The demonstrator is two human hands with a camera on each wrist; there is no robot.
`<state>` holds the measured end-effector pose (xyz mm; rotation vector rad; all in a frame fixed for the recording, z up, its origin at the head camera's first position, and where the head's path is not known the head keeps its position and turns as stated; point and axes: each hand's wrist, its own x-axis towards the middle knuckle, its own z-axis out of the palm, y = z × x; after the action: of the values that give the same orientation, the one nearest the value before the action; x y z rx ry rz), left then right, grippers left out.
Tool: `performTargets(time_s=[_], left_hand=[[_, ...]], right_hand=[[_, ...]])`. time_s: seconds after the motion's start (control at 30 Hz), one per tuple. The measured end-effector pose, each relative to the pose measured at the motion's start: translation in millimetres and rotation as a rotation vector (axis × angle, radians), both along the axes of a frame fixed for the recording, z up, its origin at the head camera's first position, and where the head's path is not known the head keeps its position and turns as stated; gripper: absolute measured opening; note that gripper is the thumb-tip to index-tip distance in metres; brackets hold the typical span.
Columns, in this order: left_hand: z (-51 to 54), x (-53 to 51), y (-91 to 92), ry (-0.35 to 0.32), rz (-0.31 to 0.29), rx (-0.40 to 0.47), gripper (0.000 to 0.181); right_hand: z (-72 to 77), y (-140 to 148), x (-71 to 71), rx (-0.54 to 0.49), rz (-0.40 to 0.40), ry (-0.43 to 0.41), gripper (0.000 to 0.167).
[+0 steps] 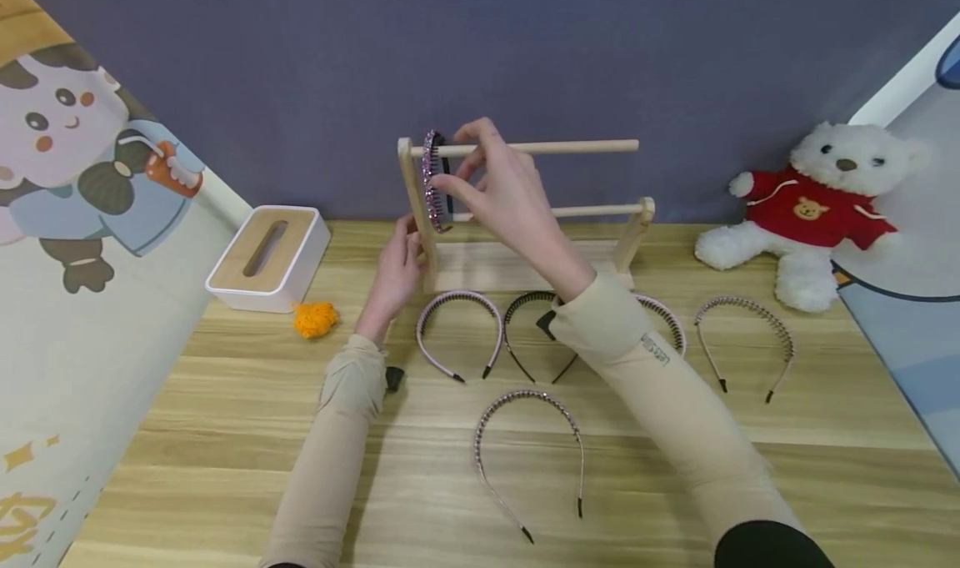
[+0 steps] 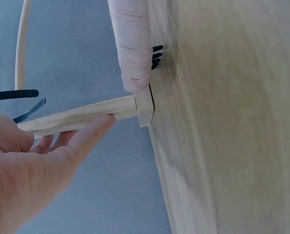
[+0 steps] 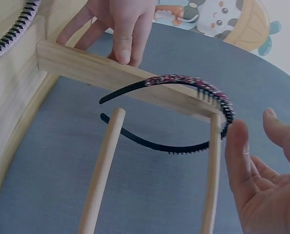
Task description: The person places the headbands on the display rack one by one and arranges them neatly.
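Observation:
A headband with sparkly pink and dark beads and dark comb teeth hangs over the upper rod of a wooden rack, close to its left upright. Its two dark ends show apart in the right wrist view. My right hand is beside this headband, fingers spread and gently bent; one fingertip is at the band's outer curve, and whether it touches is hard to tell. Lower down, my left hand holds the rack's left upright between thumb and fingers.
Several headbands lie on the table before the rack, including a pink one and a beaded one. A tissue box and an orange item are left; a white teddy bear sits right. A wall stands behind.

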<state>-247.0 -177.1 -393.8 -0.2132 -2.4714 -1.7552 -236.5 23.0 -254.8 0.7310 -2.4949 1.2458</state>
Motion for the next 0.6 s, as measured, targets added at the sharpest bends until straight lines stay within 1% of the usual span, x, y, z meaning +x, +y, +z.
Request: performTargets(time_s=[0.1, 0.2, 0.33, 0.5, 0.6], left_hand=[[-0.2, -0.4, -0.3, 0.005, -0.003, -0.011, 0.047], [0.4, -1.1, -0.9, 0.017, -0.001, -0.04, 0.047], [1.6, -1.2, -1.7, 0.023, 0.003, -0.056, 0.048], [1.7, 0.1, -2.1, 0.017, -0.001, -0.056, 0.048], [1.3, 0.7, -1.6, 0.013, -0.006, -0.055, 0.049]], right_hand=[[-1.6, 10.5, 10.8, -0.034, 0.0, 0.027, 0.047], [-3.1, 19.8, 23.0, -0.078, -0.003, 0.058, 0.041], [-6.3, 28.8, 38.7, -0.1, 0.018, 0.083, 0.036], [-16.3, 38.2, 59.8, -0.097, 0.067, 0.102, 0.031], [-25.5, 45.4, 73.4, -0.068, 0.069, 0.084, 0.027]])
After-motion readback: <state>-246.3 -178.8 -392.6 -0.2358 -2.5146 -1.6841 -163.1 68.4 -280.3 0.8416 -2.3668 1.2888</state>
